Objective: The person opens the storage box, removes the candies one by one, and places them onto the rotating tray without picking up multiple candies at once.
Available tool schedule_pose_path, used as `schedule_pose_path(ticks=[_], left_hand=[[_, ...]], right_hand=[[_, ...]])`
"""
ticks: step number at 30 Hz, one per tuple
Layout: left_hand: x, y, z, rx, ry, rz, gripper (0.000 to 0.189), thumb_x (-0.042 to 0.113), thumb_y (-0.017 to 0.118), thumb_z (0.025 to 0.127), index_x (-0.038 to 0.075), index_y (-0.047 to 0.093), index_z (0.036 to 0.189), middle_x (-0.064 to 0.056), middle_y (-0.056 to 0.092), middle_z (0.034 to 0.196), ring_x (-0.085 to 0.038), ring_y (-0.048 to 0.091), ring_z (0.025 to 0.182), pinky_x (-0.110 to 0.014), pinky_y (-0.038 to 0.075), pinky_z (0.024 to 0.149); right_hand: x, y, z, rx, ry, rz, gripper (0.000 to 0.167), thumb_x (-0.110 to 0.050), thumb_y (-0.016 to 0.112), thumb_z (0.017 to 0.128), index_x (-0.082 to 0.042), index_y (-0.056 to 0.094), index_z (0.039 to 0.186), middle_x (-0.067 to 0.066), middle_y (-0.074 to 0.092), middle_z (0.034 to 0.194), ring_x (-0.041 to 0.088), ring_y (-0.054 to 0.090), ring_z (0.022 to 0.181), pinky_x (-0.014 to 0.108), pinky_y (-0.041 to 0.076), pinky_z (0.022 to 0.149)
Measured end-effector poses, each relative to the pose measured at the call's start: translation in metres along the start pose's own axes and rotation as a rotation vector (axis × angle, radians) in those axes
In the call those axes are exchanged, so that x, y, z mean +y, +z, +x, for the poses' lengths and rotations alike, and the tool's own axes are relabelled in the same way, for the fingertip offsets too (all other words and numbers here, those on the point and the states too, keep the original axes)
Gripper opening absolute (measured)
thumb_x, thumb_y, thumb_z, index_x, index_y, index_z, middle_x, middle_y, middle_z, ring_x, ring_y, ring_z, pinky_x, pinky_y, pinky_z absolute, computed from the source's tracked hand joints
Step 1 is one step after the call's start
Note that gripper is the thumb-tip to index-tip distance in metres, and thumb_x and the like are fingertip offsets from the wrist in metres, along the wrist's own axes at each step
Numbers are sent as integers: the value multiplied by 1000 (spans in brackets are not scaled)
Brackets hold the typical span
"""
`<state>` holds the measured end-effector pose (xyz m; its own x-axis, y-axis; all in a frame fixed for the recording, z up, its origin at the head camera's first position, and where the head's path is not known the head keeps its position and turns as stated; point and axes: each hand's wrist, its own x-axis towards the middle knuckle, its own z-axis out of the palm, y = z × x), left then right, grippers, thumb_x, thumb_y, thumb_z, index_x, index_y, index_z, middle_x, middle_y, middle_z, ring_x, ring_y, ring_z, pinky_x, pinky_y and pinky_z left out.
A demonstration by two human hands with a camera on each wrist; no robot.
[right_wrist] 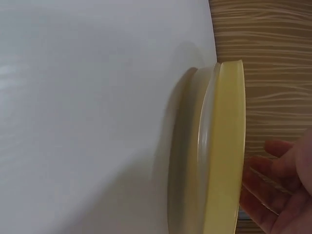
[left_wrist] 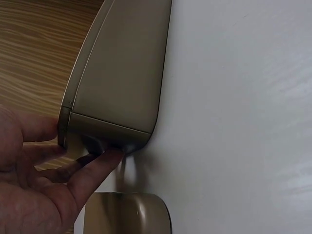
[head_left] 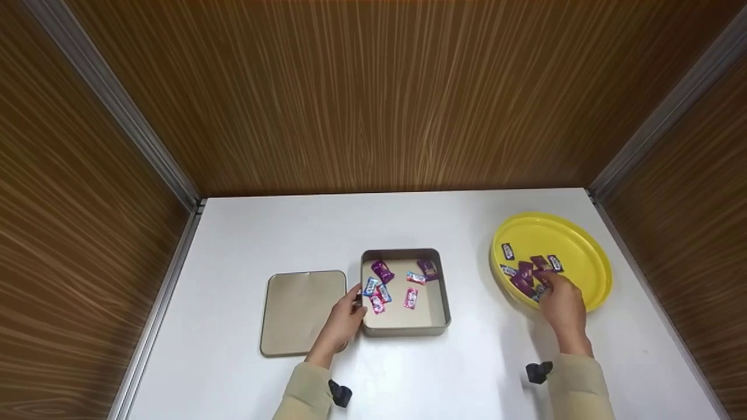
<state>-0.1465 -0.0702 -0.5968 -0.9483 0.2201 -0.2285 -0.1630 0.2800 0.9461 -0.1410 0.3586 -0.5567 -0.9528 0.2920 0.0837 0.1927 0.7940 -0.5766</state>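
Note:
A square gold tin (head_left: 429,318) holds several small wrapped candies (head_left: 411,298) in purple, pink and blue. My left hand (head_left: 343,322) grips the tin's left side; in the left wrist view, its fingers (left_wrist: 100,170) touch the side wall and rim. Over on the right, a round yellow tray (head_left: 583,251) contains more purple and blue-white wrapped candies (head_left: 525,273). My right hand (head_left: 564,304) reaches over the tray's near edge, fingertips down at the candies. From the right wrist, the fingers look loosely bent with no candy visible between them; the tray's rim hides part of them.
A flat gold lid (head_left: 303,315) lies on the white table (head_left: 280,233), left of the tin. Brown wood-grain panels (head_left: 373,99) with grey metal corner strips enclose the table at the back and both sides.

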Motion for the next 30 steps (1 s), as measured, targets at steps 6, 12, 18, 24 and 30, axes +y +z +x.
schedule_pose_path(ticks=[6, 12, 18, 24, 30], left_hand=[[1, -1, 0, 19, 8, -8, 56, -4, 47, 98, -3, 29, 151, -28, 45, 139, -38, 49, 124, -37, 49, 96], [2, 0, 0, 30, -13, -12, 56, -3, 48, 98, -2, 30, 151, -27, 47, 137, -37, 51, 121, -35, 51, 92], [3, 0, 2, 40, -44, 6, 56, -3, 49, 98, -1, 31, 151, -25, 48, 136, -33, 54, 117, -34, 52, 88], [4, 1, 2, 49, -44, 2, 57, -3, 50, 97, -1, 33, 150, -25, 50, 134, -31, 55, 114, -33, 52, 86], [4, 1, 1, 47, -33, 6, 56, -3, 51, 96, -1, 33, 150, -25, 50, 134, -31, 55, 114, -34, 52, 87]], right_hand=[[-31, 20, -1, 50, -173, 36, 23, 7, 58, 90, 8, 66, 112, 28, 64, 109, 45, 60, 104, 56, 47, 91], [-69, 48, -6, 58, -362, 37, 18, 6, 62, 87, 5, 69, 103, 21, 68, 97, 37, 64, 89, 50, 51, 82], [-98, 73, -17, 19, -489, 12, 17, 7, 66, 82, 0, 71, 97, 13, 68, 92, 31, 65, 84, 45, 53, 79], [-124, 89, -28, -117, -467, -13, 19, 4, 67, 84, -3, 71, 101, 8, 68, 96, 25, 66, 88, 41, 54, 79], [-139, 107, -35, -236, -584, -102, 21, 2, 72, 81, -5, 72, 102, 6, 68, 98, 22, 66, 87, 38, 55, 78]])
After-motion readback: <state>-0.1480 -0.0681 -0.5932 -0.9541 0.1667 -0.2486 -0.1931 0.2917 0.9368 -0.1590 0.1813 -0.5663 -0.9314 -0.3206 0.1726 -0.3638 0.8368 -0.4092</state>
